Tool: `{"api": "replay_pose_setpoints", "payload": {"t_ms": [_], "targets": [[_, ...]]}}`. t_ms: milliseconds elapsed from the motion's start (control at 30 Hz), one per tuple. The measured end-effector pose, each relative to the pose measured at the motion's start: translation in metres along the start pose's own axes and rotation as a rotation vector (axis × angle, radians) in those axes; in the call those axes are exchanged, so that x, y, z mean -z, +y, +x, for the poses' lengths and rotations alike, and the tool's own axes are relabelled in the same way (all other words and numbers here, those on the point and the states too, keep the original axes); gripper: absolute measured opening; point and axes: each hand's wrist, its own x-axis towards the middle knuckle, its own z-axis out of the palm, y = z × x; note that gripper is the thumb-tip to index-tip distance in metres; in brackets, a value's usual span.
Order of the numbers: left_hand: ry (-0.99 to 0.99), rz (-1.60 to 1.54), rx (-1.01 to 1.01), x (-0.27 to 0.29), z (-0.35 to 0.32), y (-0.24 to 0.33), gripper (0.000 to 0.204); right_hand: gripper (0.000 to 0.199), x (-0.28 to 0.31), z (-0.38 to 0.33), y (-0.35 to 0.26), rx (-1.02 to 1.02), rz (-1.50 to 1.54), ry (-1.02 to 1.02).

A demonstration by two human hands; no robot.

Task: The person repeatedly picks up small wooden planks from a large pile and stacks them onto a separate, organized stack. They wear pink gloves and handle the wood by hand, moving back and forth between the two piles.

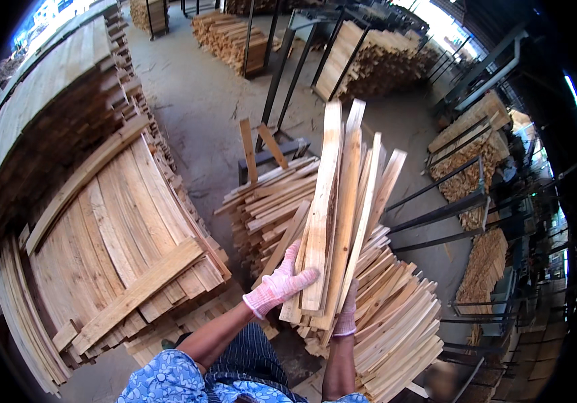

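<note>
A bundle of several long, pale wooden boards [345,215] is held between my two hands, slanting away from me with its far ends fanned apart. My left hand [278,282], in a pink knitted glove, grips the near end from the left, its thumb lying over the front board. On the other side, my right hand [347,314], gloved alike, closes round the right edge; its fingers are mostly hidden behind the wood. Below and around the bundle lies a heap of loose boards [402,329], spreading to the right and partly covered by what I hold.
To the left stands a neat stack of boards [113,221] with a cross strip [140,292] on top. Black metal posts [281,80] rise beyond the heap. More wood piles [376,64] stand farther off on the grey floor [187,114]. Others line the right side.
</note>
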Motion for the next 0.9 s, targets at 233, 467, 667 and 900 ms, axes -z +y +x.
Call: {"api": "replay_pose_setpoints", "payload": {"t_ms": [233, 467, 667, 900], "targets": [[-0.052, 0.009, -0.293, 0.032, -0.121, 0.107, 0.124, 0.09, -0.052, -0.032, -0.086, 0.216, -0.314, -0.395], [0.47, -0.334, -0.239, 0.087, -0.196, 0.105, 0.125, 0.131, -0.215, -0.04, -0.098, 0.312, -0.393, -0.963], [0.742, -0.544, -0.313, 0.137, -0.272, 0.085, 0.097, 0.133, -0.32, -0.064, -0.047, 0.005, -0.418, -1.17], [0.955, -0.437, -0.386, 0.215, -0.307, 0.102, 0.08, 0.124, -0.404, -0.089, 0.028, 0.296, -0.941, -0.858]]}}
